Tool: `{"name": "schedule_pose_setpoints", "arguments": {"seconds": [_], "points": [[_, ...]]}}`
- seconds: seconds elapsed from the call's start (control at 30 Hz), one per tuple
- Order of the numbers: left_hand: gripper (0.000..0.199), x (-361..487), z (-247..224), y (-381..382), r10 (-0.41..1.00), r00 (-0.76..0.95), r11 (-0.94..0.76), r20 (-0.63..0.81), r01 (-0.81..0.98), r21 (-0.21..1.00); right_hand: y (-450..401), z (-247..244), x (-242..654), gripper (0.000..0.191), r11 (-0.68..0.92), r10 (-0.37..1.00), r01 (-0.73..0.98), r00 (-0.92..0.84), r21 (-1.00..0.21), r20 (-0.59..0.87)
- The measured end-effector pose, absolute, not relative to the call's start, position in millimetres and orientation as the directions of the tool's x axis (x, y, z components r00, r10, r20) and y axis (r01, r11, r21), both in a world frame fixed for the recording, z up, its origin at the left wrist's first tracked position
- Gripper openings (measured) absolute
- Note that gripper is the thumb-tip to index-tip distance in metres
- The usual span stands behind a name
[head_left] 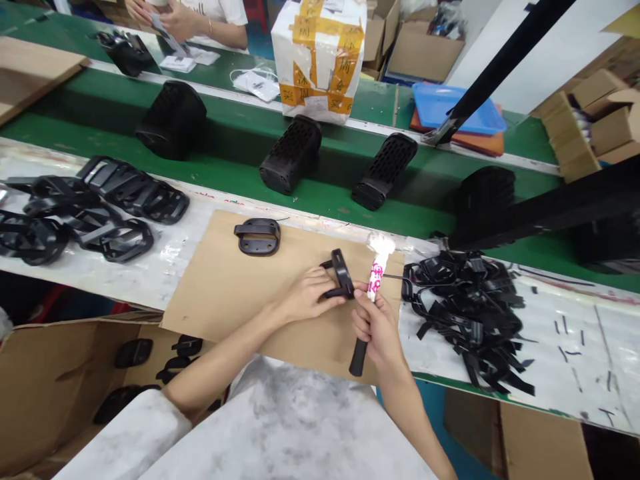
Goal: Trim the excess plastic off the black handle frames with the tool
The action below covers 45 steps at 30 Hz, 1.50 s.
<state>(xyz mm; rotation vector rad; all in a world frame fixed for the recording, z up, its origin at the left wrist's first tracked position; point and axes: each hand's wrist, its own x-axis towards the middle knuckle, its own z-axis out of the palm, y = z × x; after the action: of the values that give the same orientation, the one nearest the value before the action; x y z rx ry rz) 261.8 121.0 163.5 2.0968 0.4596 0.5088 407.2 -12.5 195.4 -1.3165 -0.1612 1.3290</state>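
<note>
My left hand [313, 293] is closed around a black plastic handle part [341, 272], which stands on its side on a cardboard sheet [220, 293]. In my right hand [377, 327] is a hammer [375, 280], gripped along its shaft, with pink writing, a whitish wrapped head pointing away from me and a black grip end toward me. The index finger of that hand reaches to the edge of the handle part. Farther left on the cardboard lies a similar black handle part [259, 237].
Several black frames [115, 207] are heaped at left; black straps [470, 313] are piled at right. Black perforated housings [291, 155] stand on the green conveyor [225, 160]. A dark post [500, 67] slants across. An open carton [65, 373] holds black parts. Another person's hands [173, 20] work opposite.
</note>
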Motion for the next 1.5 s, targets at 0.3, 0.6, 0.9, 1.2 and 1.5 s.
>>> {"name": "schedule_pose_setpoints", "arguments": {"seconds": [0.3,0.6,0.9,1.2,1.5], "points": [[0.057,281,156,159,0.872,0.486,-0.116,0.058,0.09,0.989,-33,178,426,0.054,-0.44,0.776,-0.248,0.378,-0.863,-0.504],[0.056,291,151,134,0.91,0.414,-0.009,-0.011,0.047,0.999,-44,166,403,0.063,-0.489,0.766,-0.129,0.411,-0.863,-0.495],[0.054,292,148,132,0.928,0.371,-0.037,0.013,0.057,0.998,-45,175,414,0.055,-0.472,0.774,-0.032,0.463,-0.881,-0.431],[0.052,291,147,130,0.936,0.351,-0.031,0.019,0.03,0.999,-47,173,409,0.054,-0.465,0.792,0.022,0.458,-0.885,-0.404],[0.064,302,135,167,0.955,0.237,0.257,-0.179,-0.356,0.898,-19,145,418,0.056,-0.376,0.819,-0.058,0.446,-0.925,-0.361]]}}
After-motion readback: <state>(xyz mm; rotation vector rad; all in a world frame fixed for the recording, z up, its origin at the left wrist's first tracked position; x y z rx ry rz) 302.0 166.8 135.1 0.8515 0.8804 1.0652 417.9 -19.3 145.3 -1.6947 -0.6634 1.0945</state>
